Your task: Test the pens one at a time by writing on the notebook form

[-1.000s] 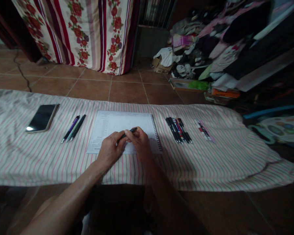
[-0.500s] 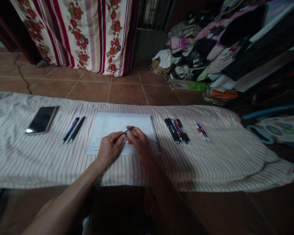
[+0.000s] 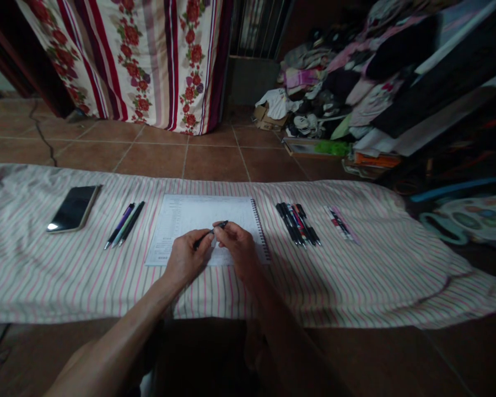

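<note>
Between my two hands is a black pen (image 3: 202, 239), held slantwise above a spiral-bound notebook (image 3: 215, 207). My left hand (image 3: 188, 251) is closed round the pen's lower left part. The fingertips of my right hand (image 3: 237, 242) pinch its upper right end; part of the pen is covered by fingers. Left of the notebook lie three pens (image 3: 124, 225), one purple, one pale green and one black. A bunch of several mostly black pens (image 3: 297, 225) rests to the right of the spiral. Further right are a few pink and white pens (image 3: 341, 225).
A smartphone (image 3: 75, 208) lies at the left on the striped cloth (image 3: 380, 264) covering the low table. Beyond are a tiled floor (image 3: 210, 157), a flowered curtain (image 3: 161, 66) and a heap of clothes (image 3: 334, 77). A blue-framed chair (image 3: 471, 220) stands at the right.
The pen stays in both hands, its angle slightly different. My right fingers have shifted a little along its upper end. The whole view has tilted slightly; the other things lie as before.
</note>
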The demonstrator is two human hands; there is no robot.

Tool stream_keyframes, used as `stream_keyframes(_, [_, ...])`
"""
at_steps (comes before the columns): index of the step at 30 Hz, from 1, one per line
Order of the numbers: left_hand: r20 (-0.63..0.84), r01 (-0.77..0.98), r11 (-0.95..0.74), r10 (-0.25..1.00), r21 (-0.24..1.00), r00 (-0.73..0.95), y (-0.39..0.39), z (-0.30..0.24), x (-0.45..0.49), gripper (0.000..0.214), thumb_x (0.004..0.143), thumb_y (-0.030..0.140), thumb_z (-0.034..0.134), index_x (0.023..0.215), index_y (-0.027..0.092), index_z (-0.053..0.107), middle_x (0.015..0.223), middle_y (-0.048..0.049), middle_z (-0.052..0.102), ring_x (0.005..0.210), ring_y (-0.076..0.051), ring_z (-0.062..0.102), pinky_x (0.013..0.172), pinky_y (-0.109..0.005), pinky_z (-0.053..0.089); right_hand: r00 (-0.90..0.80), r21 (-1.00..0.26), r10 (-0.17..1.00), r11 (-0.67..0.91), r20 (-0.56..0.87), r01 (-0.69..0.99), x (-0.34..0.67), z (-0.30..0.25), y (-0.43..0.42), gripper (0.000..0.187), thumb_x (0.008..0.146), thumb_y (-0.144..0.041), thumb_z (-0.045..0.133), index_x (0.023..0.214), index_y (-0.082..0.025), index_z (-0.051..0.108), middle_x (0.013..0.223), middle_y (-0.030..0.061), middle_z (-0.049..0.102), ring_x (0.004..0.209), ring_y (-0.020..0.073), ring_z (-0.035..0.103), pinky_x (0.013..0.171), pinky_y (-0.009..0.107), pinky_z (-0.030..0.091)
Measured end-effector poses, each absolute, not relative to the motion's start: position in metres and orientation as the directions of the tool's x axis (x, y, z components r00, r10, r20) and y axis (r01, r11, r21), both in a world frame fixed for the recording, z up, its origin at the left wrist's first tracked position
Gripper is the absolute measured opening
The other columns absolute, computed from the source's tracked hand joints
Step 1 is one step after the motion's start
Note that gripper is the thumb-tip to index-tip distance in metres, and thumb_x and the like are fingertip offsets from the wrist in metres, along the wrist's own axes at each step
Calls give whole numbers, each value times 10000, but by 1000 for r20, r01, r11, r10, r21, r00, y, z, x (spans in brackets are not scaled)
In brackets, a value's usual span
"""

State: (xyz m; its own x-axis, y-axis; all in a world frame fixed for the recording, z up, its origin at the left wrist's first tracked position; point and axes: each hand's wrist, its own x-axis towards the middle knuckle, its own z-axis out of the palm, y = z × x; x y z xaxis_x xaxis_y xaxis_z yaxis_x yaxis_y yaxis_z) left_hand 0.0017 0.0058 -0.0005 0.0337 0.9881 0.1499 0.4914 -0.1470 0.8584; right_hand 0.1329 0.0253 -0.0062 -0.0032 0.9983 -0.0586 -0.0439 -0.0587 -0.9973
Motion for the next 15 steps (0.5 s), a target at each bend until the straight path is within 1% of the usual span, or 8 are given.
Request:
stream_keyframes(4, [158, 492, -160, 986, 856, 46, 5, 2, 4, 305, 859, 345, 495, 1038, 177, 674, 904, -62, 721, 811, -183, 655, 737, -287, 498, 3, -996, 997, -73, -73, -59, 134, -5, 25, 285, 664, -436, 642, 784, -178, 649, 644, -11, 615, 602, 119, 547, 545, 227, 427])
stream_keyframes(9, [196, 519, -198, 979, 831, 60, 3, 5, 10, 265, 852, 326, 527, 1033, 197, 672, 983, -57, 713, 891, -193, 648, 795, -303, 483, 9, -997, 997, -71, -71, -19, 139, 5, 20, 254, 692, -426, 621, 679, -175, 581, 584, -34, 556, 550, 97, 503, 529, 216, 414])
stream_keyframes(12, [224, 556, -223, 972, 801, 67, 3, 6, 14, 261, 858, 318, 520, 1029, 197, 675, 964, -63, 715, 876, -200, 651, 784, -313, 482, 14, -997, 997, -72, -72, 4, 143, 9, 18, 256, 698, -425, 618, 672, -174, 575, 575, -38, 542, 542, 94, 498, 518, 214, 414])
stream_keyframes(15, [231, 577, -226, 971, 785, 67, 4, 6, 16, 263, 857, 323, 517, 1012, 191, 683, 929, -65, 718, 841, -200, 654, 754, -306, 486, 12, -997, 997, -70, -71, -7, 146, 8, 19, 265, 688, -436, 624, 697, -175, 580, 587, -33, 558, 549, 102, 524, 511, 216, 431])
